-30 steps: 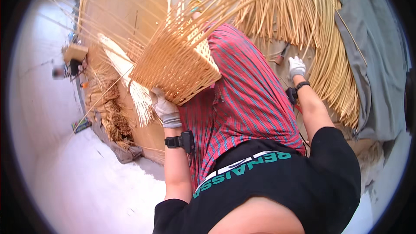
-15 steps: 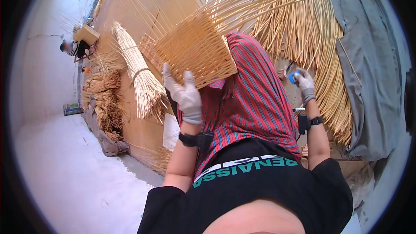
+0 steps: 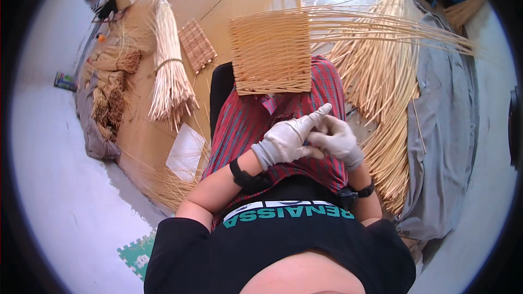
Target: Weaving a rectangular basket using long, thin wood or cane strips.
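Observation:
A square woven wicker panel (image 3: 271, 51) rests across my knees, its long loose canes fanning out to the right and away from me. Over my lap, clear of the panel's near edge, my two gloved hands meet. My left hand (image 3: 289, 139) has its index finger stretched out and its thumb apart, holding nothing. Against its fingers, my right hand (image 3: 339, 140) is curled closed; whether anything small sits in its grip is hidden. Both white gloves look whole and pulled to the wrist. Striped red cloth (image 3: 229, 125) covers my legs beneath them.
Tied pale canes (image 3: 170, 71) and a small woven piece (image 3: 197, 45) lie to the left, near a white sheet (image 3: 186, 151). Long loose canes (image 3: 381, 76) spread at the right beside grey cloth (image 3: 441, 158). Another person (image 3: 101, 6) sits far left.
My left hand has let go of the wicker panel, which now lies level on my knees. My right hand came in from the right to meet it; the blue object it held is out of sight.

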Available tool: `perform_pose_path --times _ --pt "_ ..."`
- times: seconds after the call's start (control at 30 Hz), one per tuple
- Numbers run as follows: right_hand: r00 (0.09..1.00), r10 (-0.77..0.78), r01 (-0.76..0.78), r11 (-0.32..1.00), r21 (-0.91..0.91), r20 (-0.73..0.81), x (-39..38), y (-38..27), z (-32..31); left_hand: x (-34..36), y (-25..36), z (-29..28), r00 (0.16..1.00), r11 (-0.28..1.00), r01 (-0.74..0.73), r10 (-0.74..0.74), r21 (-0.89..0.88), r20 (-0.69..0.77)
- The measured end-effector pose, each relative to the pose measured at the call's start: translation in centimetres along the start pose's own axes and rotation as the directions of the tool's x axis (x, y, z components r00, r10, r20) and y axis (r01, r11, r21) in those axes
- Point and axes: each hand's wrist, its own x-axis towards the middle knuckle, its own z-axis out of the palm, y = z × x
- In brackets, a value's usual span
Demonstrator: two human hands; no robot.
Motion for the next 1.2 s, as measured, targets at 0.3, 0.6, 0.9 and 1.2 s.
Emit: perform_pose_path --times 0.3,0.6,0.9,1.2 --pt "0.733 -0.039 -0.09 0.984 -0.153 -0.679 3.8 15.5 -17.0 -2.5 -7.1 -1.3 0.962 0.966 0.247 -0.254 -0.073 -0.097" --pt "0.739 0.246 -0.668 0.139 -0.731 -0.627 -4.3 40.9 -15.6 -0.3 -6.3 -6.9 0.779 0.496 0.134 -0.588 -0.858 -0.218" --pt "0.825 0.276 -0.534 0.097 -0.84 -0.493 -4.7 39.7 -15.0 4.8 -6.8 -8.0 0.719 0.304 0.076 -0.676 -0.95 -0.159" --pt "0.836 0.232 -0.543 0.475 -0.693 -0.497 -4.7 29.3 -20.0 -1.2 -9.5 2.1 0.701 0.298 0.015 -0.684 -0.954 -0.203"
